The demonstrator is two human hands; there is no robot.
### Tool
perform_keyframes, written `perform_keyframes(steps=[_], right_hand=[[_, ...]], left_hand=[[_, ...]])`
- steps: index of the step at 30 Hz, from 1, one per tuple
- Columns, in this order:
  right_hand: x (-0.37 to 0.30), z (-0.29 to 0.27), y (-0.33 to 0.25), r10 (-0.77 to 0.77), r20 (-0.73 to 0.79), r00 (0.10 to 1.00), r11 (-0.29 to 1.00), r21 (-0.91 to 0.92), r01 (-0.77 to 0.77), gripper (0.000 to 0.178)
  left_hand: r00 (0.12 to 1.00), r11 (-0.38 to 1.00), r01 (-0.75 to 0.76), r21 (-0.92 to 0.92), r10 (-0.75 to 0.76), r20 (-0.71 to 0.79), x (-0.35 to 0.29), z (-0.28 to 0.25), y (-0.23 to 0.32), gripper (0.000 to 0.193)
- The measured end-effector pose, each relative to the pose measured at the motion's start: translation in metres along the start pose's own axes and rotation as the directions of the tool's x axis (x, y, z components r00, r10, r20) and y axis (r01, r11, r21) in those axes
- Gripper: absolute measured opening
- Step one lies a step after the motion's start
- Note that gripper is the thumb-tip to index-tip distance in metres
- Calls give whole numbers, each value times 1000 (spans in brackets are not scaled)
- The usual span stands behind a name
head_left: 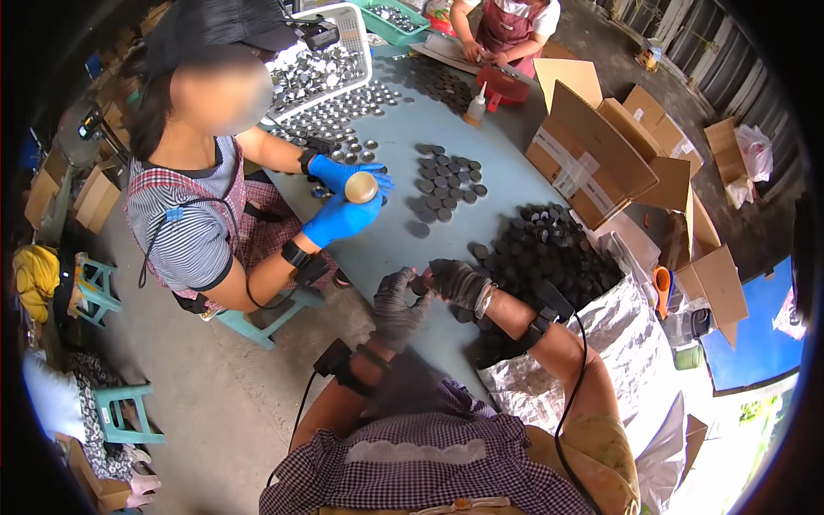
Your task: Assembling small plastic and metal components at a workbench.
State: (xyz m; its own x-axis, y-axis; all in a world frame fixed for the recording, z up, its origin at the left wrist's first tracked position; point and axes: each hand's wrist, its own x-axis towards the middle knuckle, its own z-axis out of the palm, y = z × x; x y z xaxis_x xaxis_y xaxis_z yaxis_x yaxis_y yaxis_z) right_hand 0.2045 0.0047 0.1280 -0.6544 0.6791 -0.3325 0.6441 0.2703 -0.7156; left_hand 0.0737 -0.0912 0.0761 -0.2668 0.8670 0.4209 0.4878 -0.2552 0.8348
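My left hand (398, 307) and my right hand (459, 284), both in dark grey gloves, meet over the near edge of the table. Their fingers close round a small black round cap (419, 286); part of it is hidden by the fingertips. Just beyond and right of my right hand lies a large heap of black round caps (549, 257), spilling toward a silver sack (592, 343). Farther up the table, several more black caps (445, 184) lie spread out singly.
At left, a co-worker's blue-gloved hands (350, 215) hold a round tan-topped piece (361, 187). Rows of silver caps (330, 120) lie beside a white basket (364, 51). A squeeze bottle (476, 105) stands farther off, near another person (511, 34). Cardboard boxes (592, 159) border the right side.
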Motion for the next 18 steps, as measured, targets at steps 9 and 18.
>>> perform_keyframes(steps=[9, 18], right_hand=[[-7, 4, -15, 122, 151, 981, 657, 729, -194, 25], [-4, 7, -8, 112, -116, 987, 884, 466, -46, 29]], left_hand=[[998, 934, 43, -355, -55, -25, -5, -10, -16, 53], [996, 966, 92, -242, -91, 16, -6, -9, -29, 53]])
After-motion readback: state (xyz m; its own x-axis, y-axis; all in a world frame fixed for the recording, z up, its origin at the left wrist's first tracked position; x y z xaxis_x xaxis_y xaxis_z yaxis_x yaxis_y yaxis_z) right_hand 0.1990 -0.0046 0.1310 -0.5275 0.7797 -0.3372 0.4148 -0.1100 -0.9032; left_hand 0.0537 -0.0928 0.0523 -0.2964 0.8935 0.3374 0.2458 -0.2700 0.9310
